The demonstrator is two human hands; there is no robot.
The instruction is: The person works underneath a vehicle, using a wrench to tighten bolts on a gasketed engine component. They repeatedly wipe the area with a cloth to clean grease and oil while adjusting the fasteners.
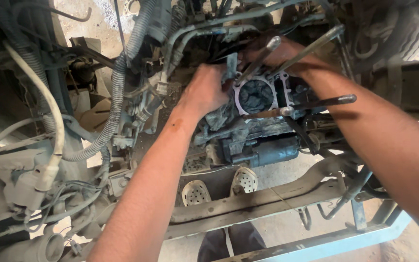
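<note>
Below, an engine block (263,131) sat amid hoses and cables, seen from above. The left hand (205,90) lay at nine o'clock from the open cylinder bore (255,96), its fingers curled together around a grimy rag (221,119) pressed to the block's edge. The right hand (277,53) reached in at twelve o'clock from the bore, resting on the block's far side among the long studs (260,59); whether its fingers were together or apart could not be told, since dark parts and studs hid them. Several studs rose from the block around the bore, one slanting toward one o'clock and another (323,102) lying out toward three o'clock. A pale gasket (241,99) ringed the bore. At six o'clock from the bore a dark cylindrical starter motor (267,151) hung against the block. At nine o'clock from the left forearm a ribbed grey hose (116,97) curved down, and farther out a white hose (54,126) ran beside it. Under the engine, at six o'clock, two perforated sandals (219,187) stood on the floor behind a rusty crossmember (267,199), with a blue frame rail (326,242) nearer the viewer.
</note>
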